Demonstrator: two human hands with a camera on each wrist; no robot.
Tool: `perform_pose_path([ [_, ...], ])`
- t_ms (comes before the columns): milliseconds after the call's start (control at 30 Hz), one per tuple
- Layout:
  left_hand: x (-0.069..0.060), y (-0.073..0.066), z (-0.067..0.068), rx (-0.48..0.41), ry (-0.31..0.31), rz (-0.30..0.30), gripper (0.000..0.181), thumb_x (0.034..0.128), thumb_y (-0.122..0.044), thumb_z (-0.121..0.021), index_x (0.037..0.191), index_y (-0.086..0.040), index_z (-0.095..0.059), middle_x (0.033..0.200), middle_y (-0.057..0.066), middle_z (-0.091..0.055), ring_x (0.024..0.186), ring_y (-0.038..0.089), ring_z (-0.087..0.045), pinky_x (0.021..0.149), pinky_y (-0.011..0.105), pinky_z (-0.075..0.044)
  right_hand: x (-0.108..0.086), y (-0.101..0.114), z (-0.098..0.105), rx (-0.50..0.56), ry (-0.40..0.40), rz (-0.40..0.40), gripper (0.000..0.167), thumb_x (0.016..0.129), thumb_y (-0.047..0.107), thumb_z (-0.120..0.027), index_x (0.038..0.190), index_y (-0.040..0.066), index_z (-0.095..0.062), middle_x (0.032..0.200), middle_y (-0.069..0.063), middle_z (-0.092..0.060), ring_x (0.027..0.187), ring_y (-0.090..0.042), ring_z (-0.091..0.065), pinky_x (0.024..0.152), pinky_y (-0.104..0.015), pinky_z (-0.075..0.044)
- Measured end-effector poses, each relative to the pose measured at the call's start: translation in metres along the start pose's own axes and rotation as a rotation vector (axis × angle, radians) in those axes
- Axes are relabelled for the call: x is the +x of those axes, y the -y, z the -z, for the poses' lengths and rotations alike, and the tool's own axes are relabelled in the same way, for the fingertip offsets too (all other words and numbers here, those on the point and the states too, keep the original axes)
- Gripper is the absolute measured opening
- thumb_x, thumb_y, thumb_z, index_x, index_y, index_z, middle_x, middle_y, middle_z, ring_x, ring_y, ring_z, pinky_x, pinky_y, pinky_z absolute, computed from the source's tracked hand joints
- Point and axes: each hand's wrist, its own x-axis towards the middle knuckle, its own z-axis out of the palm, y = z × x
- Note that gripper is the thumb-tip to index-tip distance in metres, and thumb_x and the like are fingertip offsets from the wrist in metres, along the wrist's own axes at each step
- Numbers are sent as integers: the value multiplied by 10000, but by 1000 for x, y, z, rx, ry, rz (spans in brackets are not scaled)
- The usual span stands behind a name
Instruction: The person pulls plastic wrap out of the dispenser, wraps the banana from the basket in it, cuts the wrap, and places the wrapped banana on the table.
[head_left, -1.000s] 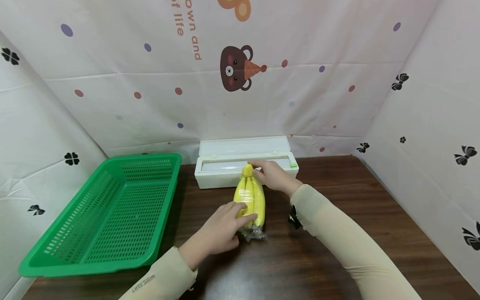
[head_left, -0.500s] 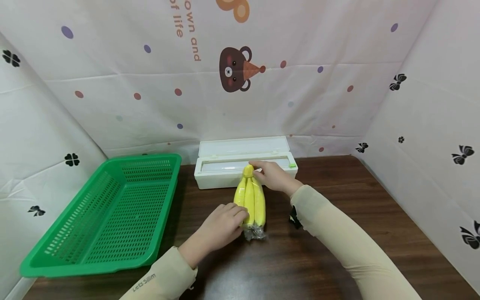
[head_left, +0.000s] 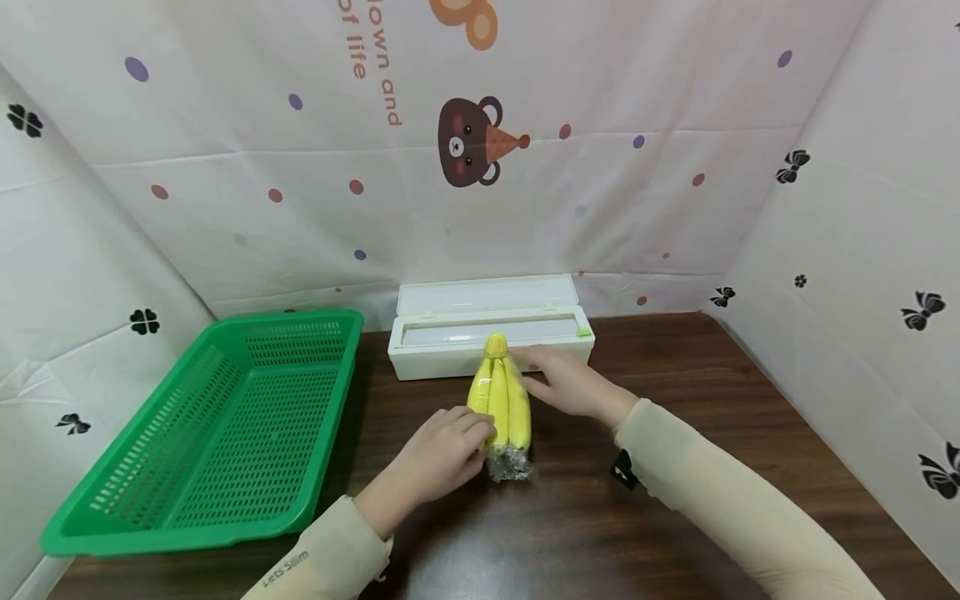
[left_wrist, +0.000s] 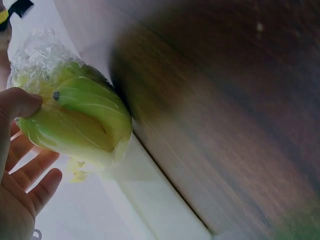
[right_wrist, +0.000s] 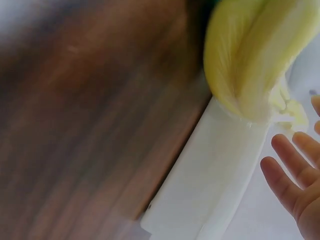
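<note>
A bunch of yellow bananas [head_left: 498, 400] wrapped in clear film lies on the table in the head view, stem toward the back. Crumpled film [left_wrist: 42, 55] gathers at its tip end. My left hand [head_left: 442, 454] holds the bunch near its lower left, and the left wrist view shows the thumb [left_wrist: 22, 102] on the wrapped bananas [left_wrist: 85, 115]. Beside the stem end, at the right, is my right hand [head_left: 566, 379]. Its fingers [right_wrist: 287, 157] are extended in the right wrist view, with nothing gripped.
Behind the bananas stands a white cling film dispenser [head_left: 427, 362] with its lid [head_left: 487, 293] raised. A green plastic basket [head_left: 318, 467] sits at the left. Patterned cloth [head_left: 600, 208] hangs at the back and sides of the brown table [head_left: 675, 517].
My right hand has let go of the banana stem and moved slightly right and nearer. My left hand's fingers, earlier spread over the bananas, have drawn in around the lower left side.
</note>
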Motion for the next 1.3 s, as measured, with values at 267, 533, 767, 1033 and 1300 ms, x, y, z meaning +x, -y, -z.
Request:
perform_pose_path([
  [267, -1, 2, 0, -7, 14, 11, 254, 793, -208, -733, 1025, -150, -645, 1094, -21, -662, 998, 150, -605, 747, 289, -503, -31, 13, -4, -82, 42, 51, 478, 920, 189, -614, 1370, 86, -489, 1337, -70, -549, 1218, -209, -532, 976, -388, -460],
  [533, 0, 3, -4, -29, -40, -4, 248, 786, -196, -731, 1014, -147, -647, 1068, -21, -668, 982, 148, -611, 734, 282, -510, -45, 22, -8, -115, 49, 102, 423, 914, 190, -619, 1319, 100, -537, 1303, -33, -576, 1196, -173, -546, 963, -360, -471],
  [767, 0, 4, -7, -49, -71, 6, 246, 793, -193, -716, 1025, -145, -650, 1063, -12, -673, 986, 152, -613, 735, 288, -515, -56, 26, -12, -132, 81, 115, 527, 848, 211, -700, 1336, 127, -519, 1348, 3, -540, 1230, -147, -511, 981, -350, -460],
  [1033, 2, 4, -5, -71, -84, 21, 252, 784, -179, -714, 1025, -141, -654, 1042, -12, -669, 984, 150, -612, 729, 281, -513, -60, 28, -21, -184, -25, 216, 487, 808, 313, -743, 1208, 142, -523, 1308, -18, -536, 1200, -150, -515, 968, -331, -465],
  [1300, 3, 3, -5, -80, -82, 29, 248, 788, -179, -704, 1028, -143, -653, 1050, -13, -666, 968, 144, -607, 723, 276, -509, -55, 30, -31, -183, -175, 422, 228, 809, 181, -745, 883, 165, -530, 1188, -56, -593, 1120, -192, -565, 875, -350, -495],
])
